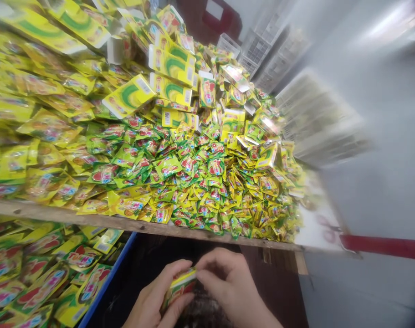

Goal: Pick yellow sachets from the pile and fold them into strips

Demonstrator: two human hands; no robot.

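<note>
Low in the view, my left hand (162, 294) is wrapped round a small yellow, green and red candy box (180, 288), thumb on the near side and fingers on the far side. At the box's right end, my right hand (227, 282) has its thumb and forefinger pinched together on the edge. Both hands are in front of the table's wooden edge. Across the table lies a heap of small green and yellow candy sachets (190, 168). Yellow cardboard boxes (173, 64), some with white flaps showing, are piled on its far side.
At lower left, a blue-edged bin (108, 280) holds several filled packs. Larger yellow packets (50, 127) cover the table's left side. White plastic crates (258, 45) stand behind. A red strip (381, 246) juts out at the table's right corner, beside a grey wall.
</note>
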